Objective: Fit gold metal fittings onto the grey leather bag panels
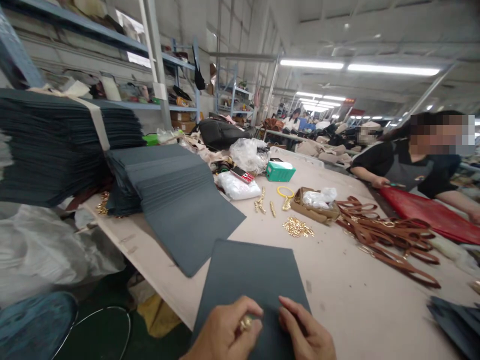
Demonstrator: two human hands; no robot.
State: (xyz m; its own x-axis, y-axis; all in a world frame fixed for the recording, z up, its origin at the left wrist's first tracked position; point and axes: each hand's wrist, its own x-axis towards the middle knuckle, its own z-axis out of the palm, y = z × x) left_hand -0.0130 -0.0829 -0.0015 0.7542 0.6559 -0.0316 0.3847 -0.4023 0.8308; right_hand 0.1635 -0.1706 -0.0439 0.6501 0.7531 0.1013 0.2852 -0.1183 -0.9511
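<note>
grey sheet [247, 280] lies flat at the near edge of the table [337, 295], and both hands rest on its near end. the left hand [225, 332] pinches a small gold fitting [245, 323] between thumb and fingers, pressed against the sheet. the right hand [305, 332] sits just beside it, fingers curled down on the sheet, holding nothing that shows. the two hands are close together with a narrow gap between them.

off the table to the left, low down, are a dark round seat [35, 325] and a heap of clear plastic wrap [41, 250]. at the right edge a corner of another grey piece [455, 322] shows.

a little farther, to the left of the sheet, a fanned row of grey sheets [180, 200] slopes down across the table. behind it stands a tall stack of dark sheets [52, 145] bound with a pale strap. toward the middle lies a pile of gold fittings [297, 227], and to the right a tangle of brown straps [390, 235].

beyond those are a small cardboard box [313, 205], a yellow ring [285, 191], a red phone [243, 174] on a white packet, and a green box [280, 171]. at the far right a person in a black top [408, 165] leans over a red sheet [431, 212]. shelves [150, 60] line the left wall.
</note>
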